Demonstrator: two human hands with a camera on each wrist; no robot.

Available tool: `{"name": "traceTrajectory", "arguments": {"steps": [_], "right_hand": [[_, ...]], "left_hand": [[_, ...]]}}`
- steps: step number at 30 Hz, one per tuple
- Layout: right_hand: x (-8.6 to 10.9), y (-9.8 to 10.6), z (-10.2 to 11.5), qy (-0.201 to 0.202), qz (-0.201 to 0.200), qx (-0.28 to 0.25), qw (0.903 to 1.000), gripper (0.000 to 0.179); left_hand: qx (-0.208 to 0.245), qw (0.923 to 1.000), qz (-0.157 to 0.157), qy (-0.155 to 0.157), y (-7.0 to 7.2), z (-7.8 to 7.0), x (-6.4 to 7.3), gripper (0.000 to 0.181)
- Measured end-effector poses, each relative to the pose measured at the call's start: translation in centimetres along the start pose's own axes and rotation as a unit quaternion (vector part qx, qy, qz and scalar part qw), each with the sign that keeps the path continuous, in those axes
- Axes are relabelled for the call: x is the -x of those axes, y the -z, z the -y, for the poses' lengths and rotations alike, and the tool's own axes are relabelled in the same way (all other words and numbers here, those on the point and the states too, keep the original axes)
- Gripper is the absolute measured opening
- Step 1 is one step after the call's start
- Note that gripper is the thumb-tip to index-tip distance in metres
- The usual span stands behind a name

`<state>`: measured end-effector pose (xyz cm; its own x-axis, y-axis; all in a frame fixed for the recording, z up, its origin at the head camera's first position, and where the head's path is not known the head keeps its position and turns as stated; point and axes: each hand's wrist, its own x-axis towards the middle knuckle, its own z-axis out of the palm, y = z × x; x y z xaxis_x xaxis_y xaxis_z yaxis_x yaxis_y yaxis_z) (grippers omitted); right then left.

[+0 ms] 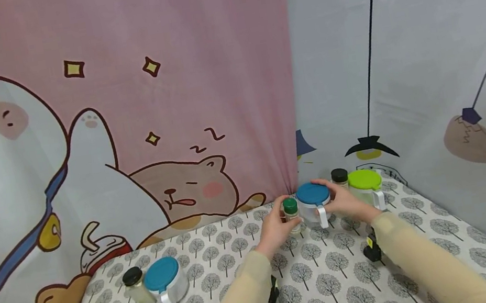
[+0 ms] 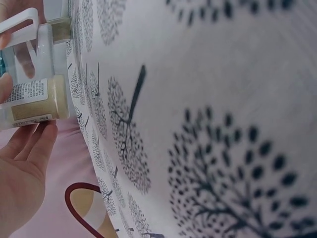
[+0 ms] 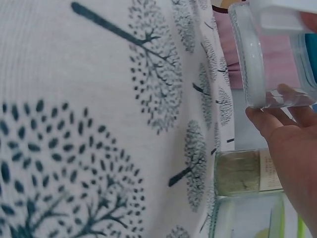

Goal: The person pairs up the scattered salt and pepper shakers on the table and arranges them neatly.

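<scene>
My left hand (image 1: 273,230) grips a small spice bottle (image 1: 290,208) with a green cap, thumb on one side and fingers on the other. In the left wrist view the bottle's printed label (image 2: 28,94) and tan contents show. Just right of it is a clear container (image 1: 314,213) with a blue lid and a white handle. My right hand (image 1: 346,204) holds this container round its right side, with fingers against the clear wall (image 3: 277,98) in the right wrist view. Bottle and container stand side by side near the back corner of the table.
Right of my right hand are a black-capped spice bottle (image 1: 339,176) and a lime-lidded container (image 1: 364,180). At the left stand another black-capped bottle (image 1: 139,291) and a blue-lidded container (image 1: 163,275). Curtains (image 1: 231,79) hang behind the tree-print tablecloth (image 1: 222,260).
</scene>
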<state>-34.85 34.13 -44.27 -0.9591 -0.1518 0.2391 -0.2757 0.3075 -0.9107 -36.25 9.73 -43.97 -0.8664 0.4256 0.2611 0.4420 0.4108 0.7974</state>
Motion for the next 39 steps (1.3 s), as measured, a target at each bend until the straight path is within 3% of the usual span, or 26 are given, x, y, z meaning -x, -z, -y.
{"name": "traceTrajectory", "arguments": {"steps": [14, 22, 28, 39], "right_hand": [[0.2, 0.3, 1.3, 0.002, 0.027, -0.029, 0.9992, 0.087], [0.7, 0.9, 1.9, 0.012, 0.019, -0.020, 0.9996, 0.086], [0.8, 1.2, 1.9, 0.021, 0.018, -0.021, 0.9994, 0.084], [1.2, 0.9, 2.7, 0.007, 0.024, -0.009, 0.9997, 0.086]], "left_hand": [[0.002, 0.9999, 0.009, 0.010, 0.7, -0.7, 0.3, 0.066], [0.025, 0.9997, 0.008, 0.001, 0.8, -1.1, 0.2, 0.066], [0.033, 0.9994, 0.006, 0.011, 0.9, -1.5, 0.3, 0.068], [0.039, 0.9992, 0.006, 0.001, 1.4, -1.8, 0.3, 0.068]]}}
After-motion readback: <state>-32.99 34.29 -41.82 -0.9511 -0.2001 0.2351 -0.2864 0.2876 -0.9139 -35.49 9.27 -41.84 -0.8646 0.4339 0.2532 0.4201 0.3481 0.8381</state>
